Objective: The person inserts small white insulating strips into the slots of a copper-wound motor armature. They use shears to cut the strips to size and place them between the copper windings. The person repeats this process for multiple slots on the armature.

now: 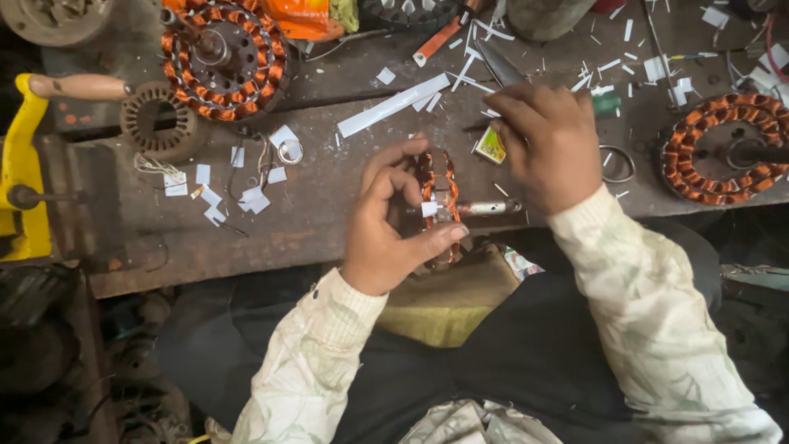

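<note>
Left hand (386, 222), centre frame, is curled, thumb and fingers pinched on the copper-wound stator (437, 201) at the table (329, 164) edge. Right hand (538, 148), palm down, is closed around pliers (500, 64), tips directed upward.

— Clothing on the arms?
— Long sleeves, cream with a faint pale green leafy print, ribbed at the cuffs. Left sleeve (308, 366), right sleeve (649, 321).
— Hands?
— Bare: left hand (390, 222), right hand (542, 148). No gloves, rings or watch visible.
— Anything lower?
— Dark, nearly black cloth across the lap (509, 353), with a fold of the same printed fabric at the bottom edge.
</note>
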